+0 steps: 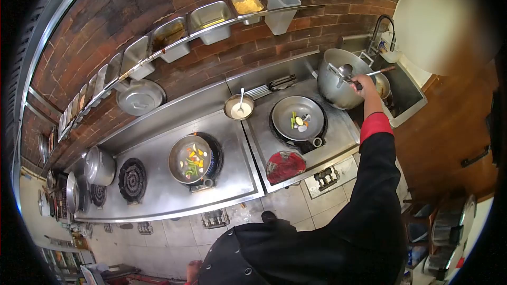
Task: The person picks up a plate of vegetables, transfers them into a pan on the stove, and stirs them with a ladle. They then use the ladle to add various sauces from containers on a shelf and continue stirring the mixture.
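Observation:
My right hand (364, 86) reaches out to the big metal pot (338, 92) beside the sink. Its fingers are closed on the dark handle of a metal utensil, which looks like a ladle (345, 70), over the pot's mouth. A second long handle with a wooden end (388, 68) lies across the pot's right side. Nearer me, a frying pan (288, 132) holds a few vegetable pieces on a burner. My left hand (194, 270) shows only in part low in the view, close to my body; its fingers cannot be made out.
Left, another pan (177, 171) of cut vegetables sits over a blue flame. A small bowl (227, 110) of white liquid with a spoon stands between the stoves. A red cloth-like patch (285, 167) lies at the front. Metal containers (216, 34) line the wall rail; the sink (417, 102) is right.

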